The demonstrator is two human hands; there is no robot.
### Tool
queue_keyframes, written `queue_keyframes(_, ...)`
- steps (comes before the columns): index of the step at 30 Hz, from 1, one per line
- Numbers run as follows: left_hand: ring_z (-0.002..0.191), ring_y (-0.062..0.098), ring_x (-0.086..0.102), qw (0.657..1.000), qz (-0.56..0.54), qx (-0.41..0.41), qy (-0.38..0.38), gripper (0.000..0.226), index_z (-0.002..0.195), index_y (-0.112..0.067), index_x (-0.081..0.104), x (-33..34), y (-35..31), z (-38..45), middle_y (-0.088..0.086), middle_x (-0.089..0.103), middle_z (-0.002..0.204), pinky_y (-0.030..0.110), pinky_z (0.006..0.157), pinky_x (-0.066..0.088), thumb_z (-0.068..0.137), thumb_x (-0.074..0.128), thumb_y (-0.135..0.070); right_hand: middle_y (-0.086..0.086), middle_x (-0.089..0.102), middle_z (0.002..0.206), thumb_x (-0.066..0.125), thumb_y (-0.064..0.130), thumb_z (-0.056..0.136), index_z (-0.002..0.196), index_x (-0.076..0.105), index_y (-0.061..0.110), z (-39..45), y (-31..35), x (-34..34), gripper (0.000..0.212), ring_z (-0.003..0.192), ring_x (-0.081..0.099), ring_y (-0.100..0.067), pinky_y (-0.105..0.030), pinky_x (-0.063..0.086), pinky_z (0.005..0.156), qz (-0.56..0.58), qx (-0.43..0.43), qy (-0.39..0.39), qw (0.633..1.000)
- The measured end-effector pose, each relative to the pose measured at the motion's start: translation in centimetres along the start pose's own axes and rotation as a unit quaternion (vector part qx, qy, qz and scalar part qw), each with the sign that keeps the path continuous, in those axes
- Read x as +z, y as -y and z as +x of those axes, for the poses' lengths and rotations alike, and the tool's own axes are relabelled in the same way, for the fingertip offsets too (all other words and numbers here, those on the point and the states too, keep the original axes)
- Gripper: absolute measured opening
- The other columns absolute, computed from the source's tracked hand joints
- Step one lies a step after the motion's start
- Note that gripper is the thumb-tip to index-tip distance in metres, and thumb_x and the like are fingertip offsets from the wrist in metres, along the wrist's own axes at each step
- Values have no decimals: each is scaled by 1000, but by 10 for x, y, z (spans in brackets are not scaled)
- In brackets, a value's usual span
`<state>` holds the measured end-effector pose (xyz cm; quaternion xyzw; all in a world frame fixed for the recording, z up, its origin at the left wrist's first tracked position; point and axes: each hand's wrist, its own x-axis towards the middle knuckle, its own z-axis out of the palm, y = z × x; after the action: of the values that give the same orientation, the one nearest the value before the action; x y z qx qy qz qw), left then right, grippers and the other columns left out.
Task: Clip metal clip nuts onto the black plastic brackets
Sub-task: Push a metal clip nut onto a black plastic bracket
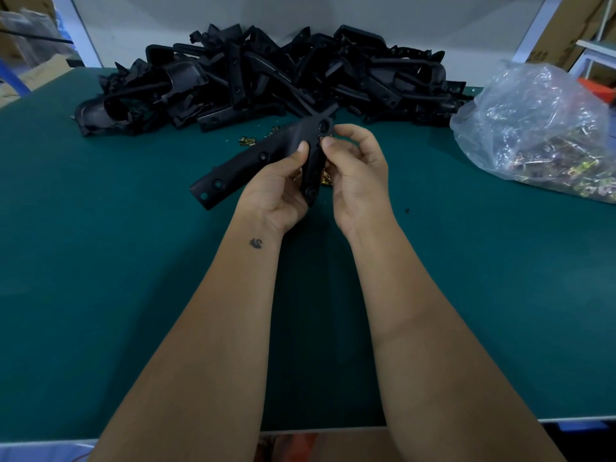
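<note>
My left hand (278,191) grips a black plastic bracket (256,161), thumb on its top face, holding it above the green table. The bracket is angled, with one arm reaching left and down and several round holes along it. My right hand (358,175) has its fingers curled at the bracket's right edge near the corner; whether they pinch a clip nut is hidden. A few gold clip nuts (247,140) lie loose on the mat behind the bracket, and more (326,179) show between my hands.
A large heap of black brackets (266,75) fills the back of the green table (116,261). A clear plastic bag of clip nuts (540,128) sits at the right. Cardboard boxes stand beyond the table on both sides.
</note>
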<state>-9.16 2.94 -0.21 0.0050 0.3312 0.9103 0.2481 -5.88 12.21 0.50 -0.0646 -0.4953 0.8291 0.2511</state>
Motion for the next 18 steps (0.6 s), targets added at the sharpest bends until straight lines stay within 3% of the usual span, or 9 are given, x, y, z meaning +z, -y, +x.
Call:
queue_keyframes(11, 82, 19, 71, 1000, 15, -10, 0, 15, 101, 0, 68, 5, -3, -2, 12, 74, 92, 25, 76, 60, 97, 59, -11, 14, 58, 56, 67, -4, 86, 87, 61, 16, -1, 1, 2, 21, 59, 58, -3, -22, 48, 59, -42, -33, -5, 999)
queue_keyframes(15, 79, 18, 72, 1000, 11, 2, -3, 14, 101, -1, 68, 5, -1, -2, 11, 75, 88, 25, 74, 61, 97, 59, -10, 5, 66, 70, 66, -2, 87, 94, 63, 12, -1, 2, 0, 16, 72, 63, -10, -27, 51, 69, -48, -20, -1, 999)
queue_keyframes(18, 72, 17, 72, 999, -36, 6, -4, 14, 96, 0, 68, 6, 1, -2, 11, 74, 83, 24, 67, 60, 98, 57, -9, -8, 70, 89, 54, 2, 96, 99, 67, 9, 0, 4, -3, 15, 83, 65, -18, -28, 53, 77, 8, 12, 15, 1000)
